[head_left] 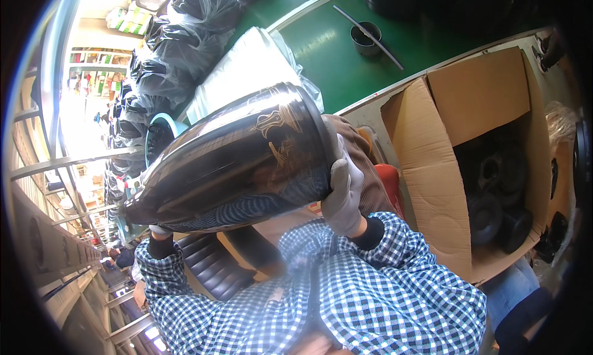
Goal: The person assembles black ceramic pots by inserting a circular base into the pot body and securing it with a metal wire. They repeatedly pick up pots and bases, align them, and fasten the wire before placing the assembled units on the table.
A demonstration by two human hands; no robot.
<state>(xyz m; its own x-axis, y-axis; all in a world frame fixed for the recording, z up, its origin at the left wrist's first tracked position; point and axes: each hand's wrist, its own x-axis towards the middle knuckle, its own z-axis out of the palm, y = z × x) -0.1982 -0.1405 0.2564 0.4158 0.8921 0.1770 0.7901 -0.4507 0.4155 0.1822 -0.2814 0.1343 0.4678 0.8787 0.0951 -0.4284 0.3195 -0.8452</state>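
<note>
Glossy black tapering vessel (241, 163) with a gold emblem (279, 121): we are holding it sideways near a green tabletop (321, 52), our grey-gloved right hand (343, 197) clamping its wide end, our left hand (160, 230) showing too little to tell its grip.

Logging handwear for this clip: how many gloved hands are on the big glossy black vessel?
2. The right hand holds the wide end of the black vessel; the left hand is under its narrow end, mostly hidden, with only a pale sliver of glove showing.
</note>
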